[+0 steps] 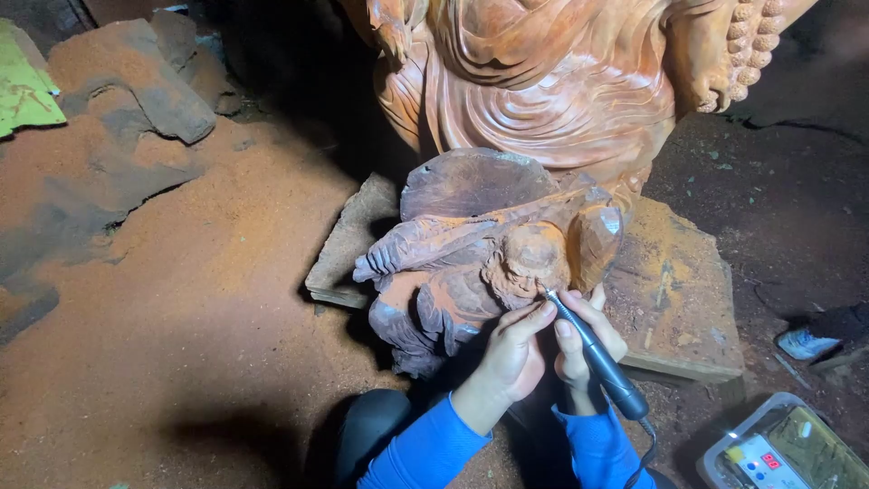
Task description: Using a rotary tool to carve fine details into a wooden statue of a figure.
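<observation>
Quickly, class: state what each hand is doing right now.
Left hand: closed, fingers steadying the black pen-shaped rotary carving tool near its tip, against the small reddish-brown wooden carved figure.
Right hand: closed around that tool.

Person's forearms, seen from above. Both the left hand (514, 349) and the right hand (579, 340) were bare; each arm wore a bright blue long sleeve (425, 448), cuffs ending at the wrists, entering from 6 o'clock.

The small carving (489, 263) I work on is dark, matt, rough-cut wood, the large statue (561, 81) behind it smoother reddish wood, my rotary tool's handpiece (597, 358) smooth black plastic, and the ground (181, 299) powdery red sawdust.
</observation>
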